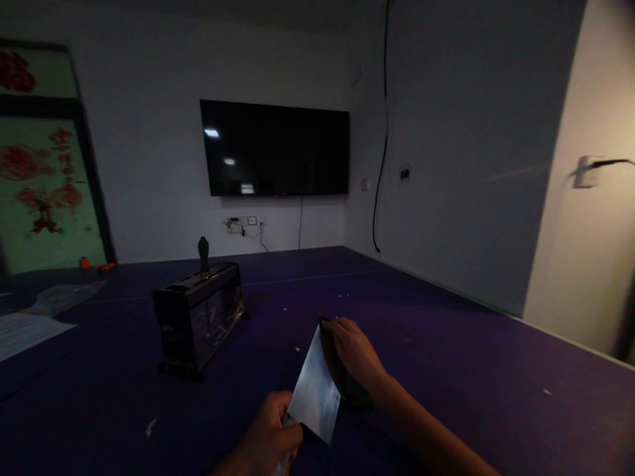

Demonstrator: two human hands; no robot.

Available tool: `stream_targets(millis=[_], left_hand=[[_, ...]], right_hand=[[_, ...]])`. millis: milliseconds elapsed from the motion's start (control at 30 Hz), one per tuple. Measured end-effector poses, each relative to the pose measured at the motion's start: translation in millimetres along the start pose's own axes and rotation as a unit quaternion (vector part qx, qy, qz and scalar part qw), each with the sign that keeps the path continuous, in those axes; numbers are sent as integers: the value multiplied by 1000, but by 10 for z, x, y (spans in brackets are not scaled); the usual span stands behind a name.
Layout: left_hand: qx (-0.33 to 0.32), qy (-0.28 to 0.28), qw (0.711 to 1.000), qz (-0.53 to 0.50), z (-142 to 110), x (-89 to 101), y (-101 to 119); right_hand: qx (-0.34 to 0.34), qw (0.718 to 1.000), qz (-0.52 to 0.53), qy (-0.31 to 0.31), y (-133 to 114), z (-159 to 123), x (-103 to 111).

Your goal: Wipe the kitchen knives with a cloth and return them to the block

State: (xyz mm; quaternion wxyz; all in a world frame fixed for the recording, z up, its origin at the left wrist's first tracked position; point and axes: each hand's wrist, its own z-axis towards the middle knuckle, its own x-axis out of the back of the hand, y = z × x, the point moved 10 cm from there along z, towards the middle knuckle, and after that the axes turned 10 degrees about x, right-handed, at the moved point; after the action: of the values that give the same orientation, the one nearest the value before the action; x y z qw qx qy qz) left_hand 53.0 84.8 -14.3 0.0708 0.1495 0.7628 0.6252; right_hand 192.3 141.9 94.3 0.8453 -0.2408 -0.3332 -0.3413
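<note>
My left hand (272,426) is wrapped around the handle of a cleaver (316,400), whose broad shiny blade tilts up and away from me. My right hand (354,350) is closed near the blade's far end, pinching a dark, limp piece that looks like cloth (342,377). That piece lies along the blade's right side; its lower part is lost in shadow. To the left stands a black knife block (196,324) with a see-through side. One black handle (203,251) sticks up from its top.
The dark blue-purple tabletop (436,370) carries small white scraps. Papers (30,334) and a clear plastic sheet (64,297) lie at the left, with small orange items (85,263) behind. A television (278,152) hangs on the back wall; a black cable (383,145) dangles near the corner.
</note>
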Motion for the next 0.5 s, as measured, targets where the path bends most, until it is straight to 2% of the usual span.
stream_targets(millis=[133, 367, 500], left_hand=[[18, 9, 1000, 11, 22, 23, -13], [10, -12, 1000, 20, -14, -32, 75], [25, -5, 1000, 12, 24, -19, 13]], right_hand=[[7, 999, -40, -32, 12, 13, -59], [17, 994, -91, -52, -25, -3, -86], [19, 993, -96, -65, -34, -18, -113]])
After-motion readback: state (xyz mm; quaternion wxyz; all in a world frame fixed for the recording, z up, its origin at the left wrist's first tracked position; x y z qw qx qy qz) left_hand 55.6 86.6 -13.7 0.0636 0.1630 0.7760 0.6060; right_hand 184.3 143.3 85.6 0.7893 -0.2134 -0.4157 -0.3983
